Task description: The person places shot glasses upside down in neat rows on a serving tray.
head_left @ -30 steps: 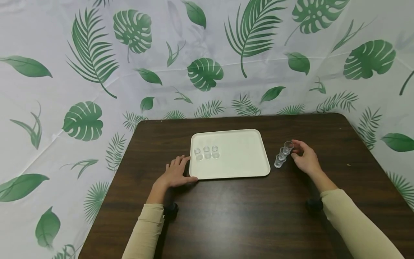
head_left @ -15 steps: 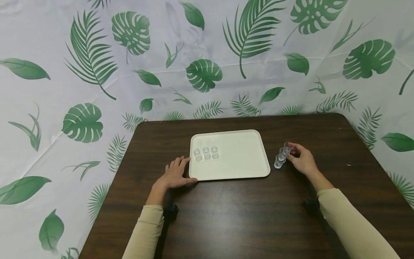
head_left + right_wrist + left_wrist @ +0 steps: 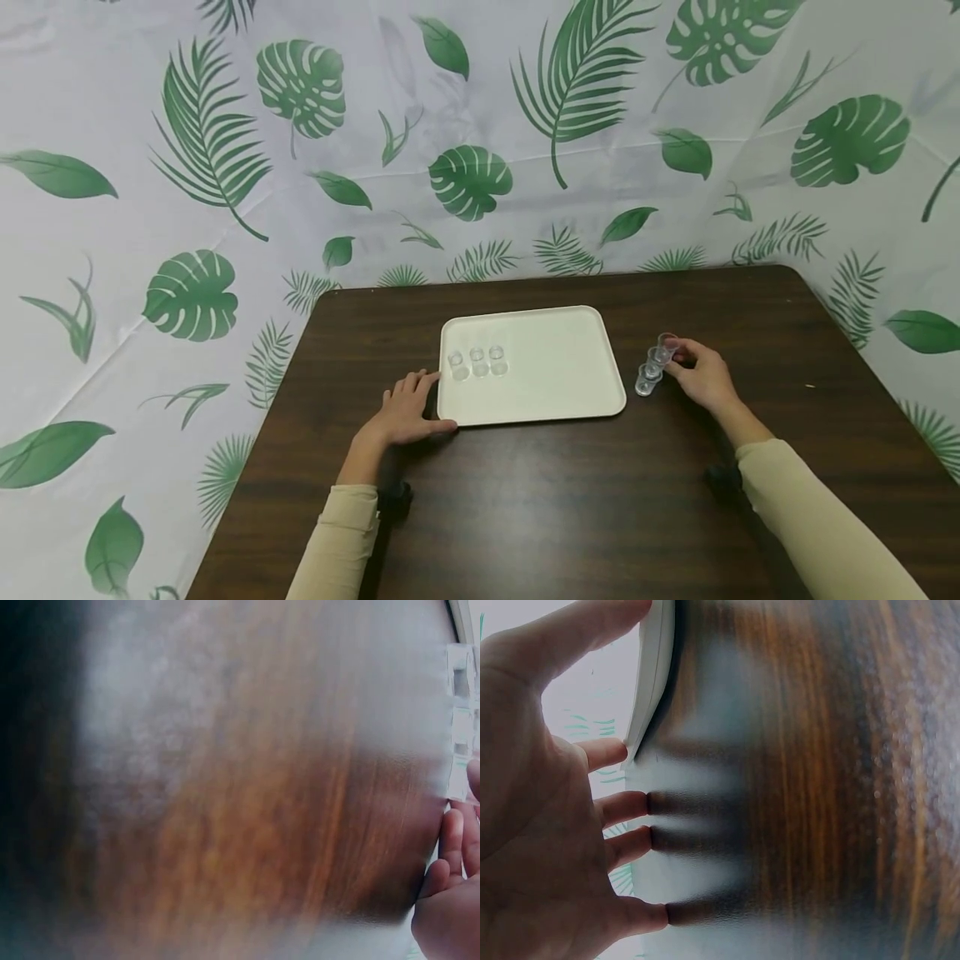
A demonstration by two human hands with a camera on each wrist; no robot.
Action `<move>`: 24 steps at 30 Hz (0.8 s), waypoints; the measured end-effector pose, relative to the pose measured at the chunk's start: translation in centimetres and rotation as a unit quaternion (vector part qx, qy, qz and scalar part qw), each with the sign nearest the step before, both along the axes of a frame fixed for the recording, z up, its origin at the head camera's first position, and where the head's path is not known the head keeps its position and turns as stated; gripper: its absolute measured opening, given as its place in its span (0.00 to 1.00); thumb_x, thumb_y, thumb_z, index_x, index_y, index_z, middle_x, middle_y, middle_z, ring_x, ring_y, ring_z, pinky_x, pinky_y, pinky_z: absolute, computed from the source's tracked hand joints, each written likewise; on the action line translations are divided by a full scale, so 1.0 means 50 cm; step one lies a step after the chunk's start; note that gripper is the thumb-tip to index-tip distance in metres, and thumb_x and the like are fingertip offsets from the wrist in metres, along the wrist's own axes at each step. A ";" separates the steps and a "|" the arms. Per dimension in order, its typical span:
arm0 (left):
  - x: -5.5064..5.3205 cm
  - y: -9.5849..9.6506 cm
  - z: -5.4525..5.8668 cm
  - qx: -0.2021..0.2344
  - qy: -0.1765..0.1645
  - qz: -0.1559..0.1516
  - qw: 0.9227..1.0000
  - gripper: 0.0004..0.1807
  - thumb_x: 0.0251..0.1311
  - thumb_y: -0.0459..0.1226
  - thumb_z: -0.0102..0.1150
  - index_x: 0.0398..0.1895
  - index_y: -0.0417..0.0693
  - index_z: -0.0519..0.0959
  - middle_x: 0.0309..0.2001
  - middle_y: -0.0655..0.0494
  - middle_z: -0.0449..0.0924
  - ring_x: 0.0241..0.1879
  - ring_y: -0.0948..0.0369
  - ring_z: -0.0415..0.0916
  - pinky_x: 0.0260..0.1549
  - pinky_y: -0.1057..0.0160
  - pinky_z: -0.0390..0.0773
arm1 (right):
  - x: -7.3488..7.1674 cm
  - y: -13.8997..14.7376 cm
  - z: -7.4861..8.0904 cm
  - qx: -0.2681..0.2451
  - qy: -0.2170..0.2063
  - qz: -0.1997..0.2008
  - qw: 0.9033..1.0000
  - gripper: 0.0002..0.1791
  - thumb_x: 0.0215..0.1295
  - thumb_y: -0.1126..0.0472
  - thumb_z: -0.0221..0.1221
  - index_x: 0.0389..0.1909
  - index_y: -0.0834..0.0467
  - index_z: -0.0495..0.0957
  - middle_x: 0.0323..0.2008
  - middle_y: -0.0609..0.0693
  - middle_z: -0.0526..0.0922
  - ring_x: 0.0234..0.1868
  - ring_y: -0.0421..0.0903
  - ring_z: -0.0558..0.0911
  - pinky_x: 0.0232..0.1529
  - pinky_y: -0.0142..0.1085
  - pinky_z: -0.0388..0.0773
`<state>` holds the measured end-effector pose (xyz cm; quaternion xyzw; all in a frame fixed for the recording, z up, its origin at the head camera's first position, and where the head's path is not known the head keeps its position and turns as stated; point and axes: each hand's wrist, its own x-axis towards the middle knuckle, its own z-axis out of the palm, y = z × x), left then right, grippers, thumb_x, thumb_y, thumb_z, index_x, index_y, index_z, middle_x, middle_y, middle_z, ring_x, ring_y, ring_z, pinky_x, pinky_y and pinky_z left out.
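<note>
A cream tray lies on the dark table. My left hand rests at its left side, fingers spread, thumb by the near corner and index finger at the left rim. In the left wrist view the thumb and a fingertip overlap the tray edge, and the other fingertips meet the tabletop. Right of the tray, three small clear cups stand in a slanting row: a near cup, a middle cup and a far cup. My right hand pinches the far cup between thumb and fingers from the right.
Inside the tray, three more clear cups stand side by side at the left: a left cup, a middle cup and a right cup. A white cloth with green leaves hangs behind the table.
My right hand has moved left onto the far cup, and its fingers have closed in on it. The left hand stays at the tray. The head view has tipped slightly upward.
</note>
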<state>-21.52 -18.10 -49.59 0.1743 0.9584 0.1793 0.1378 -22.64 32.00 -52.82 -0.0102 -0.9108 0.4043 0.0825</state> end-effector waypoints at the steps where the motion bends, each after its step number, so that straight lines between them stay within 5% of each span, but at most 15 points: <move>1: 0.001 -0.001 -0.001 0.001 0.001 0.000 1.000 0.53 0.53 0.63 0.64 0.76 0.48 0.56 0.73 0.37 0.52 0.69 0.37 0.51 0.59 0.29 0.51 | -0.001 0.000 -0.002 0.002 0.000 -0.001 1.000 0.19 0.65 0.66 0.62 0.55 0.69 0.76 0.43 0.69 0.80 0.46 0.62 0.78 0.46 0.50 0.69; 10: -0.001 -0.003 0.000 0.009 0.001 0.001 1.000 0.53 0.53 0.64 0.63 0.76 0.49 0.55 0.73 0.38 0.51 0.70 0.37 0.49 0.60 0.29 0.50 | 0.003 -0.003 0.007 0.006 0.012 -0.008 1.000 0.17 0.65 0.67 0.62 0.52 0.71 0.76 0.42 0.69 0.81 0.45 0.62 0.79 0.44 0.46 0.70; 18: 0.003 -0.003 0.003 0.010 -0.003 0.002 1.000 0.53 0.54 0.64 0.63 0.76 0.50 0.54 0.74 0.38 0.50 0.71 0.38 0.48 0.60 0.29 0.49 | 0.004 0.009 0.037 -0.001 -0.001 -0.039 0.999 0.20 0.68 0.60 0.61 0.54 0.69 0.76 0.48 0.69 0.80 0.47 0.61 0.80 0.38 0.27 0.70; 24: 0.000 -0.005 0.004 0.009 -0.006 0.002 1.000 0.53 0.53 0.64 0.63 0.76 0.49 0.55 0.74 0.38 0.50 0.70 0.38 0.49 0.60 0.29 0.49 | -0.002 0.018 0.064 -0.040 0.001 -0.067 0.997 0.23 0.67 0.60 0.62 0.55 0.73 0.74 0.50 0.71 0.79 0.35 0.26 0.75 0.35 0.17 0.67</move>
